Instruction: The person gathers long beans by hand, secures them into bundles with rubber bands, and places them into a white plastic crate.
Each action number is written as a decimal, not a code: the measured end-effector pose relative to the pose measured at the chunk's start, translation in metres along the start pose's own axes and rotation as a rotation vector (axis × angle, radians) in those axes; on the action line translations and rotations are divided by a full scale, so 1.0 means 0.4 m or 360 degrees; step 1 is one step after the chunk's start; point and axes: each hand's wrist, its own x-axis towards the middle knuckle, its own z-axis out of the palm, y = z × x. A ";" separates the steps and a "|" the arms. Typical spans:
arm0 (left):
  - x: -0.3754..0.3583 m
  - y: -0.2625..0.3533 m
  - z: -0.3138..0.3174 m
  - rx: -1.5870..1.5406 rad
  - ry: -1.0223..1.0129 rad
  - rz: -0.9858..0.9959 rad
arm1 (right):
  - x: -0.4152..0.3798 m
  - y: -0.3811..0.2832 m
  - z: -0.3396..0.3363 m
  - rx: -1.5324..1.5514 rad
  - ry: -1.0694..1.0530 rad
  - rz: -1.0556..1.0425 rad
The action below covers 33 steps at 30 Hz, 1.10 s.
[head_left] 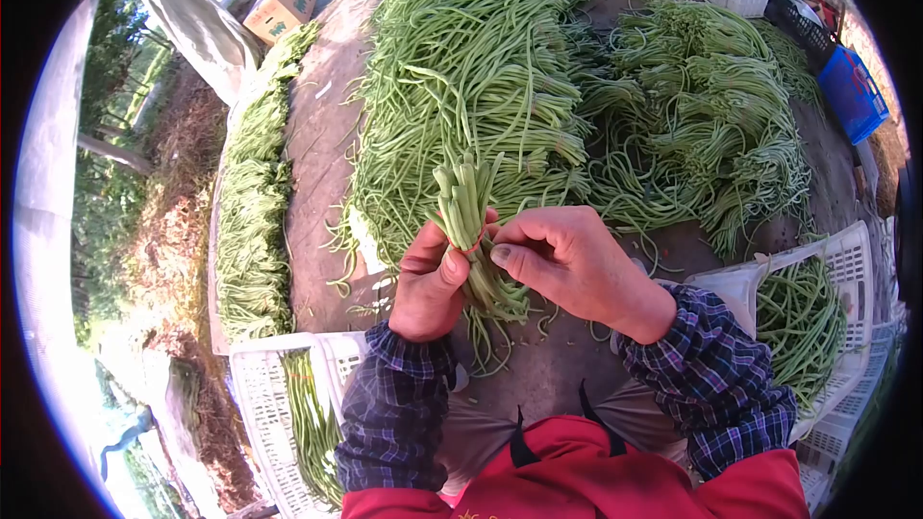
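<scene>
My left hand is closed around a bunch of long green beans, held upright in front of me with the cut ends on top. A thin red rubber band runs round the bunch just by my left thumb. My right hand comes in from the right, thumb and forefinger pinched together at the band. The exact grip of its fingertips on the band is partly hidden. Below my hands the lower part of the bunch hangs down in curved strands.
A large heap of long beans lies ahead, with another pile to its right. Bundled beans line the left edge. White crates with beans stand at left and right. A cardboard box and blue crate sit farther off.
</scene>
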 end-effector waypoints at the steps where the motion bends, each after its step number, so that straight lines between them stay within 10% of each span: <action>1: 0.000 -0.003 -0.001 -0.0001 0.0001 0.0000 | 0.001 0.000 -0.001 -0.0017 0.0005 0.0008; 33: 0.002 -0.003 0.012 0.0083 0.0156 -0.0046 | 0.006 0.004 -0.003 -0.0139 -0.0077 -0.0029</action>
